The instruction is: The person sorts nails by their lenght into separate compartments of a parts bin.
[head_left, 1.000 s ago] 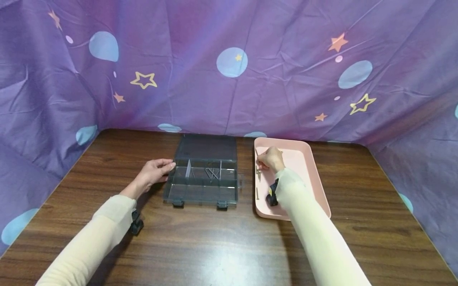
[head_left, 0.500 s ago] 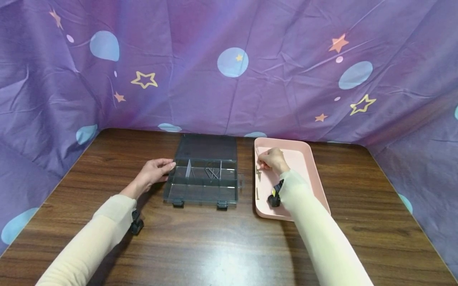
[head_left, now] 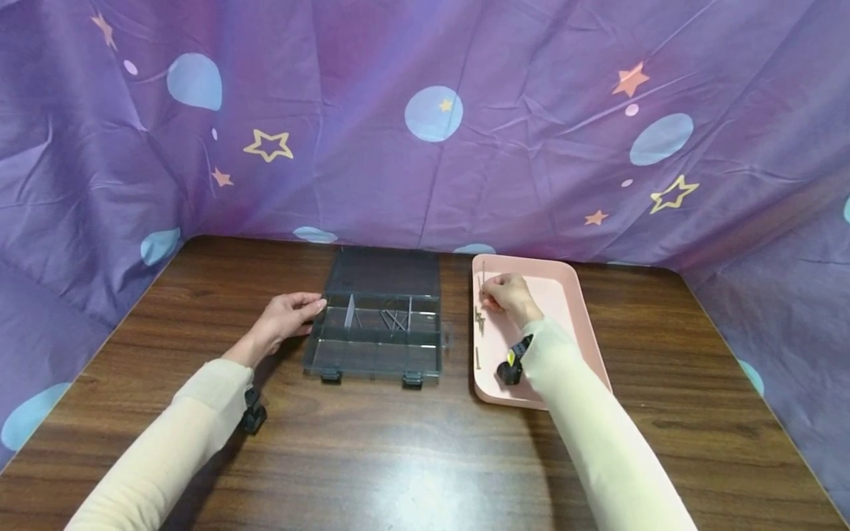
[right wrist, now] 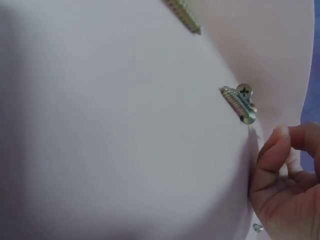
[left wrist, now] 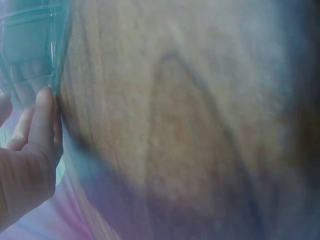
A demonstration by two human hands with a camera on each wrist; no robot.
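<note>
Long thin metal screw [head_left: 483, 274] is being pinched upright by right hand [head_left: 506, 296] over pink plastic tray [head_left: 571, 324]; left hand [head_left: 284, 318] is resting straight-fingered against clear grey compartment box [head_left: 378, 335]. Pick-up step; next likely needs carrying to a compartment.

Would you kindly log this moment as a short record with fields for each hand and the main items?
left hand: fingers rest on the left edge of the organizer box
right hand: pinches a long screw over the pink tray
box: lid open, screws in one back compartment
tray: loose screws near its left rim
surface: wooden table
</note>
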